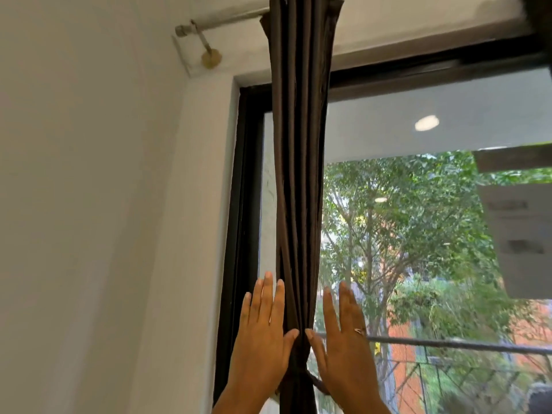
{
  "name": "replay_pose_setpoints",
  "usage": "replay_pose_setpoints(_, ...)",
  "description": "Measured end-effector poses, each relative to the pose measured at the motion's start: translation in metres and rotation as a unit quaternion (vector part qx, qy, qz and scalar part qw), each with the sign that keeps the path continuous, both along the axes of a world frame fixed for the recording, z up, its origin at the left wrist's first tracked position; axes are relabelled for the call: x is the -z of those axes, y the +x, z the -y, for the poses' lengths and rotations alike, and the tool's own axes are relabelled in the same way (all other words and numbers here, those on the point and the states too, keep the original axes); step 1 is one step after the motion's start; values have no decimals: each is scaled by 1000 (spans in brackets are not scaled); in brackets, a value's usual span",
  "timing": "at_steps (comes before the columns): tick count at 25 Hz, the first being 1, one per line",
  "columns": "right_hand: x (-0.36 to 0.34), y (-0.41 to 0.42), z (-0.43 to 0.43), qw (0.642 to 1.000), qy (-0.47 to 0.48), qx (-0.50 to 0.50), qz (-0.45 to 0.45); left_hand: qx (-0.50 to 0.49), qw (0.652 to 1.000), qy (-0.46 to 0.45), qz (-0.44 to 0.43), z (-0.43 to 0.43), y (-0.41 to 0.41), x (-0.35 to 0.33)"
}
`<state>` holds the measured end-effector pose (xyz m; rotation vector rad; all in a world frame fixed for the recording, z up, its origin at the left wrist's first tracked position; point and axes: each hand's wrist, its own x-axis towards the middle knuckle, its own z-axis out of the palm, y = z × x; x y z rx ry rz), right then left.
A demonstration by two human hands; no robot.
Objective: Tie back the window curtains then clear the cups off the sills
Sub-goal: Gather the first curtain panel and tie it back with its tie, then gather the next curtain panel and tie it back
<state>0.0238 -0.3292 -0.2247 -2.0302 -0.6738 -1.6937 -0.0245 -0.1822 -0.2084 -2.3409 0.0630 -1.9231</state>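
Note:
A dark brown curtain [298, 174] hangs bunched into a narrow column from the rod at the window's left side. A band of the same fabric [318, 386] loops round it low down. My left hand [263, 333] is raised flat against the curtain's left side, fingers straight and pointing up, thumb touching the fabric. My right hand [343, 339] mirrors it on the right side, fingers straight, thumb against the bundle; it wears a ring. The two thumbs nearly meet on the cloth. No cup and no sill is in view.
A metal curtain rod [230, 17] with a brass bracket [211, 58] sits above on the white wall. The black window frame [239, 234] stands left of the curtain. Trees and a rail [463, 343] show through the glass.

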Motion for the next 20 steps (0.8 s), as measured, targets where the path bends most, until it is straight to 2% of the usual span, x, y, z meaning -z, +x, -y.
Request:
replay_pose_setpoints(5,-29,-14,8,999,-3,31,13,13,1000,-4,3,-9,-17,-16)
replay_pose_setpoints(9,-12,-30,7,999,11,52,-10,30,999,-7,-11,-17,-27,4)
replay_pose_setpoints(13,21,-50,2,997,12,68,-25,65,997,-21,-25,-15,-47,43)
replay_pose_setpoints(16,50,-71,1,994,4,92,-61,94,991,-48,-78,-10,-65,86)
replay_pose_setpoints(20,107,-99,-1,986,-9,104,-131,79,981,-79,-158,-9,-88,145)
